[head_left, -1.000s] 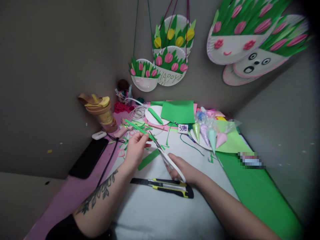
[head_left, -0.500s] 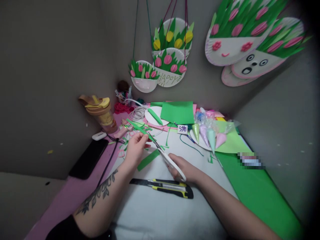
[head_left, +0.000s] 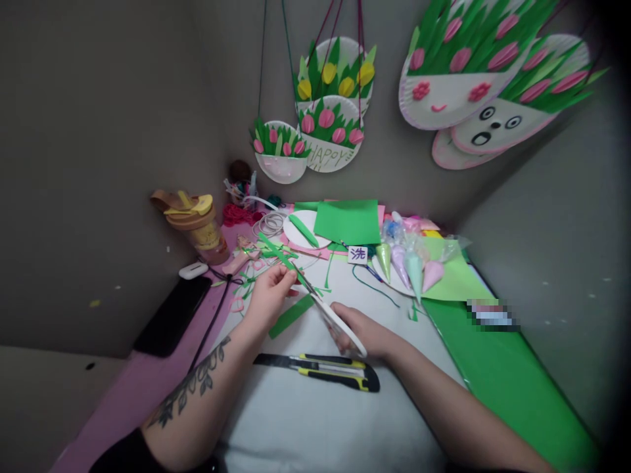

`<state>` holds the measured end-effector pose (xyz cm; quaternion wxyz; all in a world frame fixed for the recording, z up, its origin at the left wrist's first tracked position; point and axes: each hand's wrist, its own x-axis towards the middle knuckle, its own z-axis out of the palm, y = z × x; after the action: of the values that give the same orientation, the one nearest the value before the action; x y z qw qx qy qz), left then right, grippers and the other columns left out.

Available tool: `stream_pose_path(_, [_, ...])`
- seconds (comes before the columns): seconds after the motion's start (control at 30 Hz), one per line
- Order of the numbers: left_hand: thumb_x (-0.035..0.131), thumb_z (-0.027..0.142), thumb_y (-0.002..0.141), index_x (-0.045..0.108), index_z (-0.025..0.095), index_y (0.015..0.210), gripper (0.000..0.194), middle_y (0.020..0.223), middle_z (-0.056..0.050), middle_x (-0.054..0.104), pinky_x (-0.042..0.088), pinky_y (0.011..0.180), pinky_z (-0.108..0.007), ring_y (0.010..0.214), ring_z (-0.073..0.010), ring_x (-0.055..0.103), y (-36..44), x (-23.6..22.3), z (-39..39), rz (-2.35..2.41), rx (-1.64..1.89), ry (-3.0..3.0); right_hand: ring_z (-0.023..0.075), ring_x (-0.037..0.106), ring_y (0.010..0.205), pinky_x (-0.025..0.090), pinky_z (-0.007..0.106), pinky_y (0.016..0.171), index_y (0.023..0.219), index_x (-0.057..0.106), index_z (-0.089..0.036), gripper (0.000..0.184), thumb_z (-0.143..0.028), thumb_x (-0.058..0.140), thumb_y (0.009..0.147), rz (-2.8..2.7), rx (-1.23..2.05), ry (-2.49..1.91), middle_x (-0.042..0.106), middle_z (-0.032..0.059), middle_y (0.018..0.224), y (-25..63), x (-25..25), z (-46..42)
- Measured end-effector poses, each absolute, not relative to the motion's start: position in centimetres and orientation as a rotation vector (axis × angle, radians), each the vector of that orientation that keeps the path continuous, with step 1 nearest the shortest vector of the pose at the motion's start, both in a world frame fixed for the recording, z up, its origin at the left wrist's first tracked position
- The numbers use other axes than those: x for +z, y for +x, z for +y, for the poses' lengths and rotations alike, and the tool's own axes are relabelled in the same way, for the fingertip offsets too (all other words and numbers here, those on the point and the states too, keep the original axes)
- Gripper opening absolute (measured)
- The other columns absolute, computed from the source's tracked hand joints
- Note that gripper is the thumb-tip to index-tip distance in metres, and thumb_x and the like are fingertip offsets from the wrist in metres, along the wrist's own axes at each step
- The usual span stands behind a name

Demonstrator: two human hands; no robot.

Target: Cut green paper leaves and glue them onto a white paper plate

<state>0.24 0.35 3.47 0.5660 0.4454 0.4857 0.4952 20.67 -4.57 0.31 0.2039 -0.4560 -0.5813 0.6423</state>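
Observation:
My left hand [head_left: 276, 289] pinches a narrow green paper strip [head_left: 272, 247], which points up and to the left from the fingers. White-handled scissors [head_left: 338, 322] are gripped in my right hand [head_left: 357, 332], their blades reaching up-left to the strip beside my left fingertips. Whether the blades are fully closed is hard to make out. Another green paper strip [head_left: 290, 316] lies on the white table surface below my hands. Nearer to me rests a black and yellow utility knife [head_left: 335, 374]. Green paper scraps [head_left: 325, 284] are scattered around and behind my left hand.
Green sheets [head_left: 348, 222] and a white paper plate [head_left: 294, 230] lie at the back. Piping bags of coloured material [head_left: 415, 270] sit right of them. A phone [head_left: 172, 315] and a lidded cup [head_left: 200, 226] stand left. Paper-plate flower baskets [head_left: 332, 135] hang above.
The strip in my left hand has tilted more steeply, and the left fingers have shifted slightly against the scissor blades. The whole view has moved a little; the scissors stay in my right hand.

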Motion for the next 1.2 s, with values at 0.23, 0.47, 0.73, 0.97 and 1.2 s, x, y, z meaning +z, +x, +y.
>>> stream_pose_path(0.23, [0.071, 0.044, 0.067, 0.055, 0.017, 0.064, 0.032, 0.068, 0.0, 0.06, 0.05, 0.057, -0.021, 0.065, -0.0116, 0.057, 0.21, 3.33, 0.42, 1.139, 1.146, 1.039, 0.0098, 0.049, 0.056, 0.039, 0.021, 0.05, 0.079, 0.045, -0.022, 0.027, -0.008, 0.054, 0.057, -1.66, 1.775, -1.288, 0.054, -0.0063, 0.064, 20.8, 0.34, -4.46])
stream_pose_path(0.47, [0.071, 0.044, 0.069, 0.054, 0.016, 0.065, 0.032, 0.07, 0.0, 0.06, 0.051, 0.057, -0.022, 0.066, -0.0119, 0.057, 0.09, 3.18, 0.44, 1.136, 1.135, 1.045, 0.0097, 0.047, 0.058, 0.037, 0.02, 0.051, 0.078, 0.046, -0.021, 0.024, -0.009, 0.055, 0.061, -1.683, 1.726, -1.301, 0.053, -0.0061, 0.064, 20.89, 0.3, -4.51])
stream_pose_path(0.73, [0.07, 0.043, 0.07, 0.053, 0.017, 0.065, 0.031, 0.072, -0.001, 0.061, 0.05, 0.056, -0.021, 0.067, -0.0118, 0.057, 0.0, 3.16, 0.45, 1.132, 1.132, 1.073, 0.0108, 0.047, 0.059, 0.036, 0.021, 0.051, 0.078, 0.046, -0.022, 0.023, -0.012, 0.056, 0.059, -1.725, 1.688, -1.3, 0.053, -0.0066, 0.065, 21.26, -0.15, -4.26])
stream_pose_path(0.97, [0.071, 0.042, 0.067, 0.053, 0.017, 0.061, 0.032, 0.063, 0.0, 0.058, 0.05, 0.056, -0.022, 0.063, -0.0124, 0.057, 0.33, 3.36, 0.21, 1.135, 1.1, 1.087, 0.0103, 0.048, 0.059, 0.036, 0.02, 0.051, 0.078, 0.045, -0.022, 0.025, -0.011, 0.055, 0.058, -1.738, 1.689, -1.282, 0.053, -0.0071, 0.064, 21.2, -0.02, -4.09])
stream_pose_path(1.2, [0.072, 0.043, 0.065, 0.052, 0.017, 0.061, 0.032, 0.062, 0.001, 0.058, 0.05, 0.056, -0.023, 0.065, -0.0139, 0.059, 0.78, 3.76, -0.12, 1.132, 1.098, 1.065, 0.0106, 0.048, 0.059, 0.037, 0.021, 0.051, 0.079, 0.045, -0.022, 0.024, -0.012, 0.055, 0.059, -1.697, 1.709, -1.278, 0.054, -0.0071, 0.064, 21.21, 0.06, -4.11])
